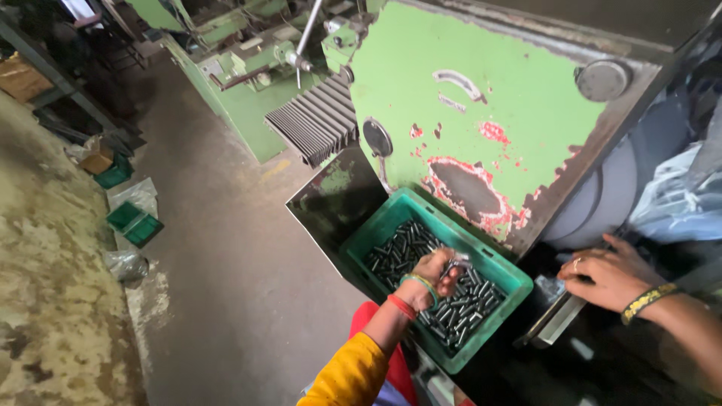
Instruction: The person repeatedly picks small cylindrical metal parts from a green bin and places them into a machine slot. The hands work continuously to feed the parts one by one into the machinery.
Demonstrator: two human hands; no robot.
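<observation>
My left hand (438, 272) hovers over a green plastic crate (391, 218) and is closed on a few small dark metal cylinders (456, 265). The crate holds several more of these shiny cylinders (402, 252). That arm wears a yellow sleeve and coloured bangles. My right hand (605, 274), with a ring and a patterned bracelet, rests flat on the dark ledge of the machine to the right, next to a metal rail (556, 322). Nothing shows in its fingers.
A large green machine housing (489, 98) with chipped paint stands just behind the crate. A second green machine (248, 83) with black bellows (316, 120) stands farther back. Small green trays (134, 222) and plastic bags lie at the left of the concrete floor.
</observation>
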